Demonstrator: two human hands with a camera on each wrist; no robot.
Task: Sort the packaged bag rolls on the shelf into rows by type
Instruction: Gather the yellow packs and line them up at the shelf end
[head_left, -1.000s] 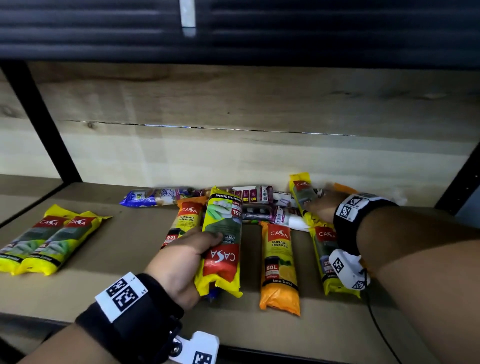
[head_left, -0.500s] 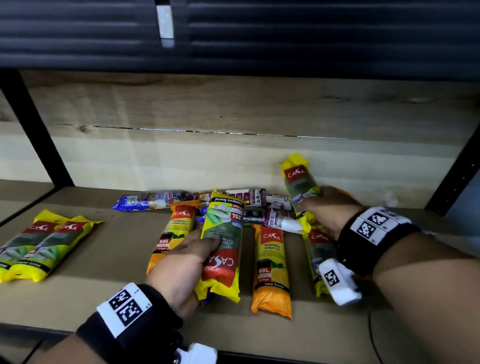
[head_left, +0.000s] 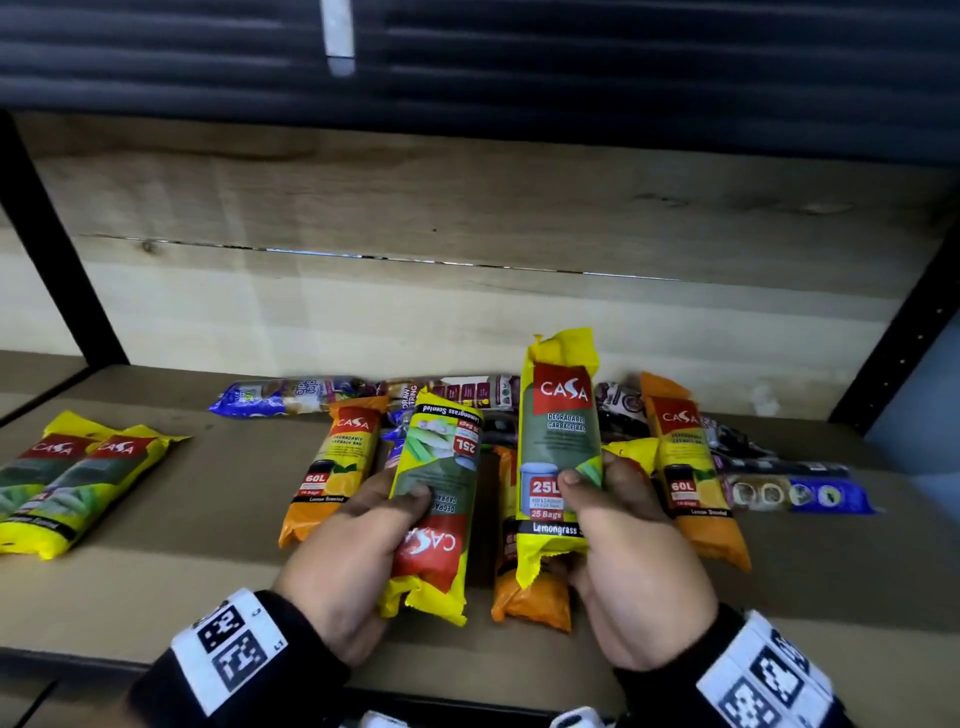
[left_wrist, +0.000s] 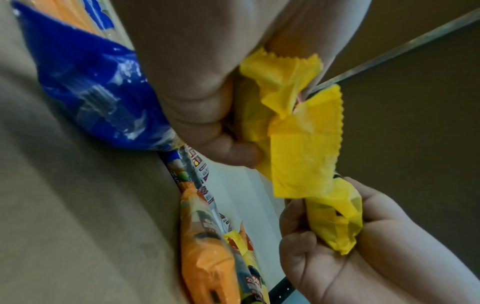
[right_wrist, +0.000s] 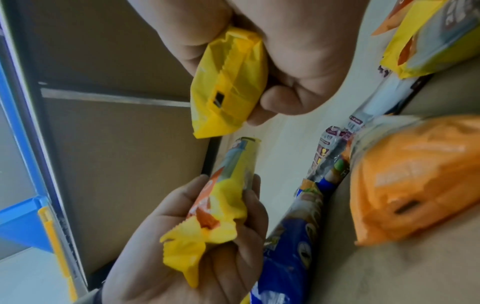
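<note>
My left hand (head_left: 358, 551) grips a yellow 25L pack (head_left: 436, 499) above the shelf (head_left: 208, 561), its label upside down. Beside it my right hand (head_left: 623, 561) grips a second yellow 25L pack (head_left: 558, 452), held upright with the thumb across its front. In the left wrist view the fingers (left_wrist: 197, 102) curl round the crumpled yellow pack end (left_wrist: 298, 154). The right wrist view shows its own yellow pack (right_wrist: 228, 86) gripped the same way. Two more yellow packs (head_left: 78, 478) lie side by side at the shelf's left.
Orange 60L packs (head_left: 332, 467) (head_left: 691, 483) lie on both sides of my hands, and another orange pack (head_left: 530, 597) lies under them. Blue and purple packs (head_left: 291, 397) (head_left: 800, 493) lie along the back and at the right. Black uprights (head_left: 62, 260) frame the shelf.
My right hand has lifted a yellow pack off the back right of the pile and brought it near, beside the left hand's pack. The left hand has raised its pack slightly.
</note>
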